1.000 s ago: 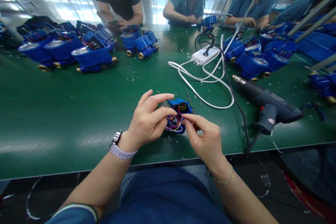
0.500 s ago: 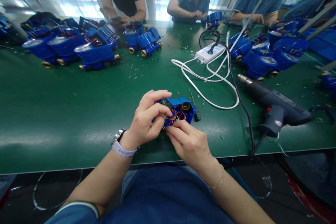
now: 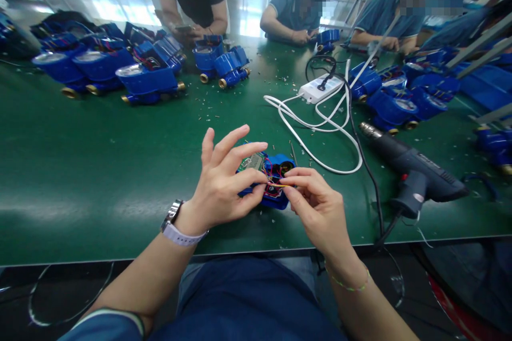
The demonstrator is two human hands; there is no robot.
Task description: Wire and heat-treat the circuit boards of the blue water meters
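Note:
Between my hands sits an opened blue meter housing [image 3: 279, 202] with a green circuit board [image 3: 253, 162] and loose coloured wires [image 3: 276, 185] inside. My left hand [image 3: 224, 184] reaches over its left side, thumb and index finger pinching the wires while the other fingers are raised. On the right, my right hand [image 3: 314, 202] pinches the same strands, a yellow one among them, between thumb and fingers. The wires stretch sideways between the two pinches, just above the housing. Part of the housing is hidden behind my left hand. A screwdriver [image 3: 294, 153] lies behind it, partly covered.
A heat gun [image 3: 416, 162] lies on the green table [image 3: 100, 186] at right. Behind it are a white power strip [image 3: 320, 88] and looped cable. Blue meters [image 3: 146, 82] stand at far left and far right [image 3: 394, 106]. Small screws are scattered about. Several people sit opposite.
My hands have drawn apart, the right one moving right, and the wires now stretch between them. My left fingers have spread upward, and the circuit board shows more clearly.

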